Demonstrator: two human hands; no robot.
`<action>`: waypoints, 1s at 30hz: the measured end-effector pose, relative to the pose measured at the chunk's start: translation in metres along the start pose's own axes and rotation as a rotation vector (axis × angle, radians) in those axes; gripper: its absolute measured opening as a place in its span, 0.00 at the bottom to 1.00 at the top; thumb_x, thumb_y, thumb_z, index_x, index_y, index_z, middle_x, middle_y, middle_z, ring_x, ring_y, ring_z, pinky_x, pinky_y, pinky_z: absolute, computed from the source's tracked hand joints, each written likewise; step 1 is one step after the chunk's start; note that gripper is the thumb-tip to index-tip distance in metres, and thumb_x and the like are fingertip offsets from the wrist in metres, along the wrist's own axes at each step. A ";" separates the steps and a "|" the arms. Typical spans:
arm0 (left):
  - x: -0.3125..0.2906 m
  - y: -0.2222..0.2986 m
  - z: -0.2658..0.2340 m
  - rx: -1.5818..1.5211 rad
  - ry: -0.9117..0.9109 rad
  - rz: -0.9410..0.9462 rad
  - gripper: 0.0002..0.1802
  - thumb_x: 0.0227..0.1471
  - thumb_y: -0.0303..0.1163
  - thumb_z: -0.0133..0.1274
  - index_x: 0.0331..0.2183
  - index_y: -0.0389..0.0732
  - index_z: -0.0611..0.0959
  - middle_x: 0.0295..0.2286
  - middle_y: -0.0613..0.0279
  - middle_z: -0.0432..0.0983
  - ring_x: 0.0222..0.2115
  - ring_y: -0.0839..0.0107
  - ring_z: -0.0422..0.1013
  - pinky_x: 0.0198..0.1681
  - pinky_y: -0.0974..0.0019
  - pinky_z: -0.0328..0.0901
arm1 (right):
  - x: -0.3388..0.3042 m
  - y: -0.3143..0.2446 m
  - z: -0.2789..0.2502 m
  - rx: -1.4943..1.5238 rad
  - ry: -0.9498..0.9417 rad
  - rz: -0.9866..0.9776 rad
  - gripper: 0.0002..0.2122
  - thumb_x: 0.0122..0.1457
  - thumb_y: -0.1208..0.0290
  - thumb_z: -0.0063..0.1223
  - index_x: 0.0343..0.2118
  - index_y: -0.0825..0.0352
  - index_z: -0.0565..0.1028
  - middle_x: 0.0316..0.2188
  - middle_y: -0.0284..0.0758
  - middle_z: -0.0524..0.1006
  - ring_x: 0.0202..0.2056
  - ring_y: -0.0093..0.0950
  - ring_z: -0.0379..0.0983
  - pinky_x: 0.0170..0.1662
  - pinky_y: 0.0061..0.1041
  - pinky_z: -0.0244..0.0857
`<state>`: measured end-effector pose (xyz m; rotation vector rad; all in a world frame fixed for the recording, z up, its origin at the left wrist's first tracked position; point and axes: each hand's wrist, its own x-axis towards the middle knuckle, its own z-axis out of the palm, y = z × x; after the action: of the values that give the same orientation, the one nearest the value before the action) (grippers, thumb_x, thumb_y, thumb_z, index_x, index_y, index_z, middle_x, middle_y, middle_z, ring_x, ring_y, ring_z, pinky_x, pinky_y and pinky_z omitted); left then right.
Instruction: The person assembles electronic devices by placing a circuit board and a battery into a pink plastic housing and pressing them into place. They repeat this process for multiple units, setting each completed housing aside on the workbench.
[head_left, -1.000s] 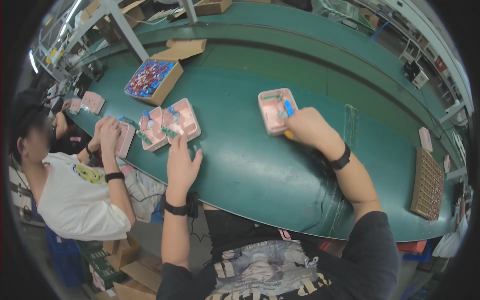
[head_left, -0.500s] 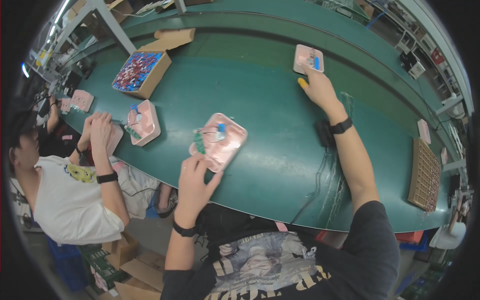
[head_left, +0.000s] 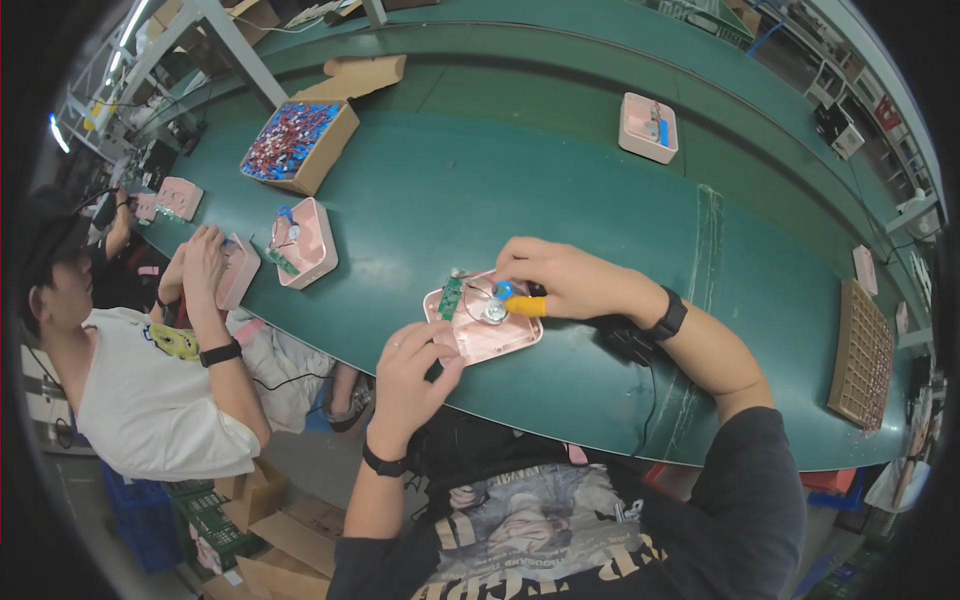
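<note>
A shallow pink plastic housing (head_left: pixel 490 348) sits at the table's near edge in front of me. Inside it are a small green circuit board (head_left: pixel 451 296), thin wires, a round silvery part (head_left: pixel 493 312) and a small blue part (head_left: pixel 503 290). My left hand (head_left: pixel 412 378) grips the housing's near left edge, fingers curled. Over its far right side, my right hand (head_left: pixel 568 282) is closed, with a yellow cover on the thumb; thumb and forefinger pinch at the blue part. A dark patch by that thumb is unclear.
Another pink housing with parts (head_left: pixel 648 130) stands far right, one more (head_left: pixel 304 245) to the left. A carton of blue and red wired parts (head_left: pixel 300 145) lies behind. A black adapter (head_left: pixel 626 342) and cable sit right, a brown compartment tray (head_left: pixel 860 355) farther. A co-worker (head_left: pixel 160 400) works at left.
My right hand has come back from the far pink housing to the one before me. That near housing has shifted right and turned, with my left hand still at its edge.
</note>
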<state>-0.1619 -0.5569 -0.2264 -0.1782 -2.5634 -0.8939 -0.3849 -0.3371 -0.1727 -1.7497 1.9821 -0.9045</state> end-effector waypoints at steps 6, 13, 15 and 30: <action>0.027 0.012 0.005 0.058 0.274 -0.205 0.12 0.52 0.28 0.66 0.38 0.36 0.84 0.48 0.49 0.79 0.50 0.47 0.74 0.53 0.51 0.70 | 0.007 -0.002 -0.010 0.571 -0.013 0.348 0.19 0.67 0.69 0.55 0.60 0.66 0.76 0.39 0.39 0.78 0.38 0.34 0.75 0.43 0.31 0.70; 0.060 0.007 0.012 0.134 0.164 -0.336 0.14 0.58 0.35 0.63 0.36 0.32 0.85 0.45 0.46 0.80 0.50 0.44 0.73 0.54 0.51 0.69 | 0.002 0.032 0.006 0.111 0.137 0.300 0.19 0.68 0.72 0.52 0.60 0.67 0.75 0.42 0.42 0.80 0.42 0.37 0.77 0.50 0.33 0.71; 0.059 0.001 0.014 0.089 0.148 -0.353 0.13 0.59 0.34 0.62 0.36 0.32 0.85 0.46 0.46 0.80 0.51 0.47 0.73 0.55 0.53 0.68 | -0.001 0.034 0.009 -0.046 0.183 0.235 0.18 0.68 0.73 0.52 0.61 0.66 0.76 0.44 0.42 0.80 0.43 0.38 0.77 0.51 0.34 0.71; 0.045 -0.013 0.007 -0.625 -0.121 -0.488 0.13 0.65 0.30 0.55 0.39 0.30 0.89 0.60 0.51 0.74 0.59 0.62 0.69 0.63 0.60 0.61 | 0.009 0.010 0.023 -0.171 0.245 -0.312 0.10 0.58 0.71 0.67 0.42 0.65 0.82 0.51 0.37 0.81 0.51 0.38 0.78 0.55 0.38 0.72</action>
<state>-0.2087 -0.5636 -0.2196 0.2363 -2.3799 -1.9033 -0.3794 -0.3509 -0.1954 -2.1814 2.0175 -1.1250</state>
